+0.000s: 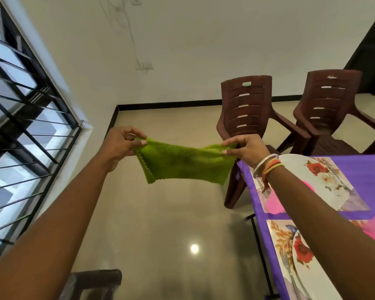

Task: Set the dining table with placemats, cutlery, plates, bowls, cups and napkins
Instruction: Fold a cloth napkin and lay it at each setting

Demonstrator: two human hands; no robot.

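A green napkin (182, 164) with zigzag edges hangs stretched in the air over the floor, left of the table. My left hand (120, 144) pinches its left top corner and my right hand (246, 149) pinches its right top corner. On the purple tablecloth (368, 169) at the right lie two floral placemats (278, 230), each with a white flowered plate (299, 161). A fork (288, 269) rests on the near plate. Pink napkins (274, 204) lie partly hidden under my right forearm.
Two brown plastic chairs (245, 111) stand beyond the table's far end. A barred window (20, 126) fills the left wall. The dark top of another chair (93, 280) shows at the bottom. Glossy beige floor (160, 224) spreads below the napkin.
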